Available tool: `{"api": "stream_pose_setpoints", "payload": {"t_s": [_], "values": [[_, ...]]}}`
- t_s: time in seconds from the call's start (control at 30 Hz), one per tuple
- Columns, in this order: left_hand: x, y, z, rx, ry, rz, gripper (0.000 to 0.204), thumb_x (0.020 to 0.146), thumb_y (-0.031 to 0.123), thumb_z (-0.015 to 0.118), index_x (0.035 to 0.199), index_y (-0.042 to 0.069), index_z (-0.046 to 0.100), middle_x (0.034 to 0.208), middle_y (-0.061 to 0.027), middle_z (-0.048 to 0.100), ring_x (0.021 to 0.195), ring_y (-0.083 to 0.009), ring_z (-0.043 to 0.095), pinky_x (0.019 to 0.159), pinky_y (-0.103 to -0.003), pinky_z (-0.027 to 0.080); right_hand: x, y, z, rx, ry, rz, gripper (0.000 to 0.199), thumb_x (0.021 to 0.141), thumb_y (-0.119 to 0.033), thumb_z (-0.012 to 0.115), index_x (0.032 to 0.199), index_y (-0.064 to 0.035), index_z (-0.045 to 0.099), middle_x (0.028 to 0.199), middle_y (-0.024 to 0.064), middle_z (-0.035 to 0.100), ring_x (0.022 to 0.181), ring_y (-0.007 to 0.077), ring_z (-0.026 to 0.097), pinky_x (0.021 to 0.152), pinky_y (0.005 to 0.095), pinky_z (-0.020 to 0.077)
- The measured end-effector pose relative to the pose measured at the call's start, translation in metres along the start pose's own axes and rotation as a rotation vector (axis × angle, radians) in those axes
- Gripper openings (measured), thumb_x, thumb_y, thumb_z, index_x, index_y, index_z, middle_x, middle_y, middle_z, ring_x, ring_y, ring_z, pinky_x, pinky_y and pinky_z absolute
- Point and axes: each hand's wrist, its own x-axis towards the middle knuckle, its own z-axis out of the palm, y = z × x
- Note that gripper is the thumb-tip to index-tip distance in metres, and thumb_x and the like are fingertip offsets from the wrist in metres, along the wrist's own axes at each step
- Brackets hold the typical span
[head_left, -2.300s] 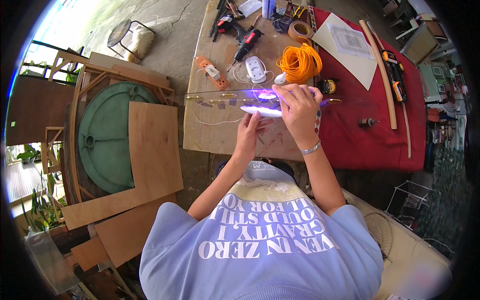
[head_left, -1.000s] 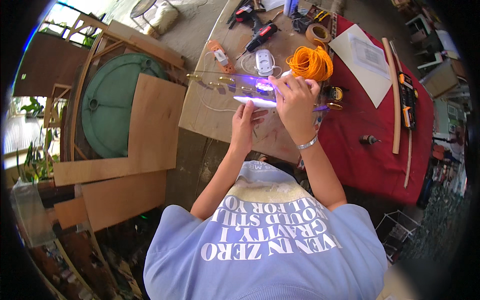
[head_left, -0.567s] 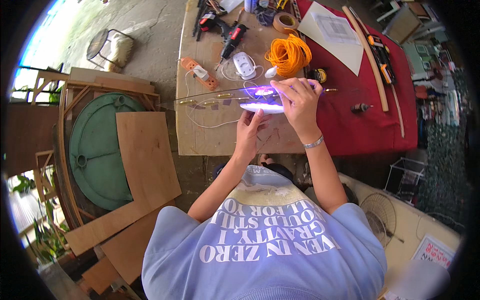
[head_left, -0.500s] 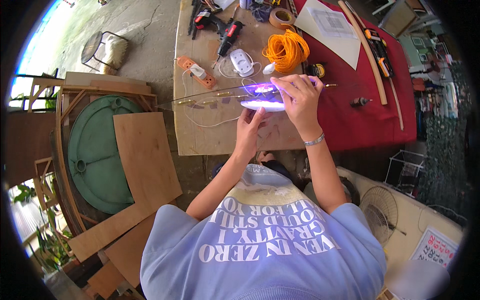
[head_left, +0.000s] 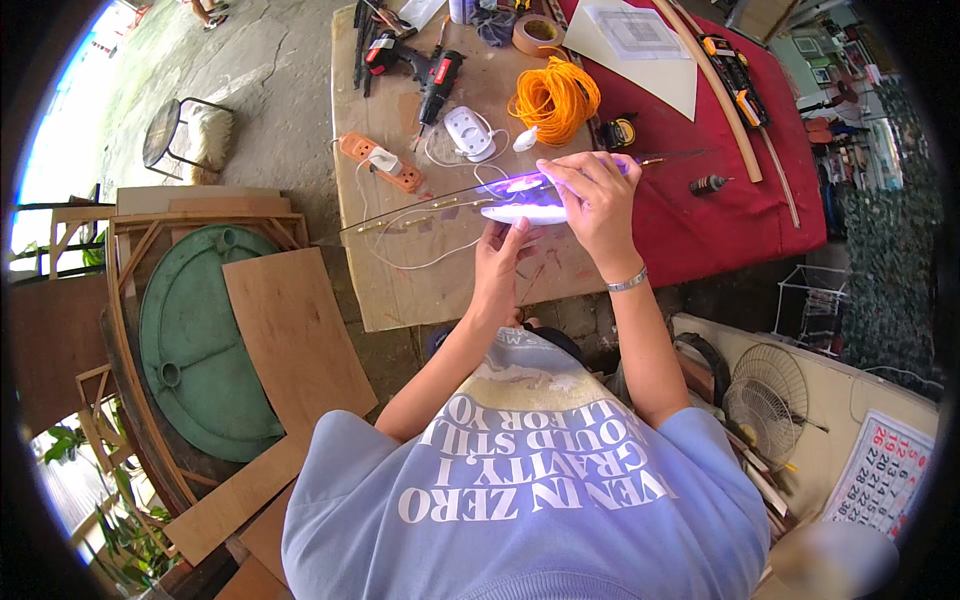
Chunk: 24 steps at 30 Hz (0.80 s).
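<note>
- Hands meet above the near edge of a brown board-topped workbench (head_left: 440, 290) in the head view, the only view; both forearms rise from the lower edge.
- Left hand (head_left: 500, 262) is curled from below around a small glowing white-violet lamp (head_left: 525, 212), thumb and fingers closed on it.
- Right hand (head_left: 595, 200) sits at 2 o'clock of the left, fingers bent down over a long thin rod with small metal rings along it (head_left: 440, 200); it grips the rod where the violet light falls.
- Rod runs from the hands toward 9 o'clock, out past the bench's left edge, and its other end lies on the red cloth (head_left: 730, 200) at 3 o'clock.
- Coil of orange cord (head_left: 553, 100) lies at 12 o'clock of the hands, with a white plug adapter (head_left: 468, 132) at 11 o'clock.
- Orange power strip (head_left: 380, 162) lies at 10 o'clock, well apart.
- Round green metal lid (head_left: 200, 340) rests on the ground at 8 o'clock, beside loose plywood sheets (head_left: 300, 330).
</note>
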Motion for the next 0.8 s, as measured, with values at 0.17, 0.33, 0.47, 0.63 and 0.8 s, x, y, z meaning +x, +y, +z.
{"api": "stream_pose_setpoints", "payload": {"t_s": [0.17, 0.33, 0.47, 0.63, 0.8], "values": [[0.0, -0.002, 0.003, 0.015, 0.018, -0.003, 0.041, 0.099, 0.036, 0.061, 0.124, 0.005, 0.053, 0.113, -0.0071, 0.066, 0.102, -0.0183, 0.066, 0.082, -0.031, 0.05, -0.001, 0.001, -0.002, 0.017, -0.014, -0.002, 0.028, 0.078, -0.011, 0.073, 0.104, -0.0214, 0.074, 0.094, -0.0069, 0.067, 0.092, 0.0154, 0.061, 0.092, 0.0402, 0.0364], [0.0, -0.009, 0.004, -0.007, 0.034, 0.028, 0.041, 0.098, 0.036, 0.063, 0.124, 0.005, 0.054, 0.113, -0.0064, 0.065, 0.1, -0.0179, 0.067, 0.082, -0.031, 0.05, -0.002, 0.006, -0.004, 0.026, -0.037, -0.02, 0.029, 0.079, -0.011, 0.073, 0.106, -0.0215, 0.074, 0.094, -0.007, 0.066, 0.091, 0.0157, 0.06, 0.092, 0.0401, 0.0368], [-0.002, -0.011, 0.012, -0.034, 0.083, 0.078, 0.041, 0.099, 0.038, 0.061, 0.123, 0.005, 0.055, 0.111, -0.0067, 0.065, 0.099, -0.0178, 0.067, 0.08, -0.03, 0.05, 0.0, 0.012, -0.006, 0.055, -0.061, -0.047, 0.03, 0.079, -0.011, 0.073, 0.108, -0.0214, 0.073, 0.094, -0.0066, 0.065, 0.091, 0.0158, 0.06, 0.092, 0.0403, 0.0371], [-0.004, -0.022, 0.021, -0.032, 0.174, 0.16, 0.041, 0.101, 0.041, 0.055, 0.12, 0.005, 0.056, 0.108, -0.0076, 0.067, 0.095, -0.0174, 0.067, 0.08, -0.031, 0.051, 0.002, 0.019, -0.006, 0.132, -0.088, -0.093, 0.029, 0.08, -0.012, 0.072, 0.108, -0.0204, 0.073, 0.093, -0.0058, 0.064, 0.093, 0.0162, 0.059, 0.094, 0.0426, 0.0362], [-0.006, -0.032, 0.037, -0.052, 0.29, 0.243, 0.04, 0.102, 0.041, 0.054, 0.12, 0.005, 0.057, 0.107, -0.0066, 0.068, 0.093, -0.017, 0.067, 0.081, -0.032, 0.05, 0.006, 0.028, -0.005, 0.208, -0.097, -0.146, 0.027, 0.08, -0.011, 0.071, 0.107, -0.0177, 0.073, 0.091, -0.004, 0.063, 0.092, 0.0174, 0.058, 0.094, 0.0443, 0.036]]}}
